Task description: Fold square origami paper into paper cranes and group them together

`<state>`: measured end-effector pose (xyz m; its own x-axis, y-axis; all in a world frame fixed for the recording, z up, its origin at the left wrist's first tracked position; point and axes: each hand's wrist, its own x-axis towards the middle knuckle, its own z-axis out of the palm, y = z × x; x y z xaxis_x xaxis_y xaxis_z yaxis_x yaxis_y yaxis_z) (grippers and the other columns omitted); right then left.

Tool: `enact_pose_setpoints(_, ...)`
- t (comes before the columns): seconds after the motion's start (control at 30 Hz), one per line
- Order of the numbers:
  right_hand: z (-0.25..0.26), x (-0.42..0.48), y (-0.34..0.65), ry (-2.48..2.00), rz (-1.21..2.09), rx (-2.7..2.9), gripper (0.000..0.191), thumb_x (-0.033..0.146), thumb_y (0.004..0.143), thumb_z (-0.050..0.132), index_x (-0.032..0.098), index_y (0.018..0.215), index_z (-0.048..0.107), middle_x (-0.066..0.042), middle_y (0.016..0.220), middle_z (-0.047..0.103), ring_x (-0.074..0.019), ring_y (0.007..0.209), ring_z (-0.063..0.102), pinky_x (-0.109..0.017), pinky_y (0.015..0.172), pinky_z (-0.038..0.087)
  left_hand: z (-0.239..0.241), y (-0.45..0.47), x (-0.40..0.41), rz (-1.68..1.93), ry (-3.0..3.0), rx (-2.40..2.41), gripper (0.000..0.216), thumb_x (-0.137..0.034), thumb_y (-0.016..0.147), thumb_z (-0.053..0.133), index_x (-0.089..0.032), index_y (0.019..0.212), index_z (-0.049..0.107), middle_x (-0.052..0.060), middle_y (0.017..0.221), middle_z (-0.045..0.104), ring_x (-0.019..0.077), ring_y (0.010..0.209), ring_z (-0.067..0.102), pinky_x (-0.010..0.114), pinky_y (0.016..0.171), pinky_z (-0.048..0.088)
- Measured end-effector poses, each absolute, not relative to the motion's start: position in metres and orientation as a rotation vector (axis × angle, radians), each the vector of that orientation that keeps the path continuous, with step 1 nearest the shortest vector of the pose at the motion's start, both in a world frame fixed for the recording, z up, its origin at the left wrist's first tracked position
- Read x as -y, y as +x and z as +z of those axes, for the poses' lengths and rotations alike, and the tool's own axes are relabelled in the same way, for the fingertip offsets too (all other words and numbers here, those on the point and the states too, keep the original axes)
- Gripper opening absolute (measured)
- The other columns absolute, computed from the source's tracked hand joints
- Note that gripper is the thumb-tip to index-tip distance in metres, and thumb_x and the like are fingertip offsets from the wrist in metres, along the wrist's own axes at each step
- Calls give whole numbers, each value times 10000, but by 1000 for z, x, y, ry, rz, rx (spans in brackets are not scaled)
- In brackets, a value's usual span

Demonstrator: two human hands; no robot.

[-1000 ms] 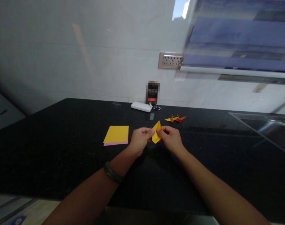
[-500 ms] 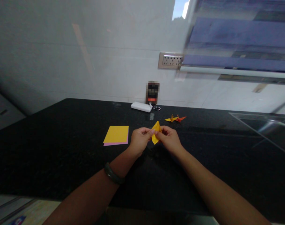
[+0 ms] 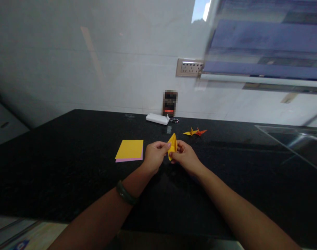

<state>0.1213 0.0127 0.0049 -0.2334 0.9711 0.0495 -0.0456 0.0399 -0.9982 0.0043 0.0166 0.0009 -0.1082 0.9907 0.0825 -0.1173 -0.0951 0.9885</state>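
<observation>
1. The left hand [image 3: 153, 155] is pinching the folded yellow paper [image 3: 172, 145] with its thumb and first finger closed on the paper's left side. The other fingers are curling in.
2. The right hand [image 3: 186, 158] is holding the same paper from the right and from below. Its fingers are closed on it too, with the tips tucking in near the bottom point.
3. The folded yellow paper is sitting up in the air between the two hands, just above the black counter [image 3: 69, 166], with its point sticking up.
4. A second ago the paper was looking wider, like a fat kite. Now it is looking thin and tall, so the sides are being squeezed together and the fold is getting tighter.
5. The right hand is now sitting a little lower than before, and the left hand is staying in nearly the same spot.
6. A square paper stack [image 3: 129, 149], yellow on top of pink, is lying near the left hand.
7. A yellow paper bird [image 3: 190, 132] and a red paper bird [image 3: 201, 131] are resting side by side farther back, and a white box [image 3: 157, 118] is lying by the wall.
</observation>
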Motion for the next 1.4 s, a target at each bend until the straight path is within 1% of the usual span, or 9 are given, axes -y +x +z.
enact_pose_setpoints(0.17,5,-10,120,-980,1450,1398,361,144,579,618,186,896,451,59,655,535,-75,516,503,-198,450,465,-2,3,-18,1416,1184,-1169,225,-353,645,617,-134,619,575,-10,532,539,87,484,456,198,460,343)
enact_pose_setpoints(0.27,7,-9,119,-992,1445,1408,366,157,574,627,191,893,452,49,674,543,-83,533,513,-194,440,460,-5,2,-19,1422,1287,-1213,237,-379,672,582,-147,629,557,-1,575,559,104,522,487,202,477,351)
enact_pose_setpoints(0.43,8,-11,121,-1056,1293,1387,212,257,647,582,181,832,510,27,657,548,-93,527,508,-193,421,437,-10,1,-21,1390,1372,-1252,235,-386,684,561,-163,616,533,-15,538,529,105,497,473,198,455,328)
enact_pose_setpoints(0.53,7,-14,124,-1085,1223,1394,155,277,680,554,170,790,536,26,618,535,-85,486,481,-198,418,429,-9,1,-21,1379,1380,-1207,218,-374,680,570,-158,648,567,-10,553,544,105,501,483,199,461,342)
enact_pose_setpoints(0.67,7,-17,128,-1073,1187,1424,190,305,676,582,170,811,571,18,623,551,-87,491,485,-193,414,417,-2,3,-18,1349,1354,-1131,227,-343,663,595,-143,762,641,11,610,598,110,517,504,210,482,372)
enact_pose_setpoints(0.87,10,-18,132,-990,1364,1243,326,465,696,553,152,761,615,-3,606,567,-91,495,505,-214,442,457,3,3,-18,1382,1203,-1127,201,-324,631,627,-128,674,645,12,580,597,97,490,493,201,465,375)
enact_pose_setpoints(1.03,9,-18,130,-1015,1447,1130,275,385,601,675,146,721,612,-5,632,593,-85,518,526,-193,439,453,1,4,-18,1383,1124,-1093,204,-320,615,646,-126,678,651,15,586,608,96,506,511,206,486,400)
enact_pose_setpoints(1.2,8,-17,127,-1051,1385,1088,233,341,580,697,141,616,583,21,529,556,-66,447,486,-180,403,405,3,5,-15,1342,1112,-1108,183,-292,615,649,-114,656,661,12,541,590,84,484,496,205,490,397)
enact_pose_setpoints(1.4,6,-18,128,-1063,1316,1090,220,334,588,694,136,612,599,24,509,547,-61,425,450,-190,403,364,1,5,-15,1285,1059,-1075,192,-305,597,665,-115,621,654,19,530,580,85,483,503,201,478,390)
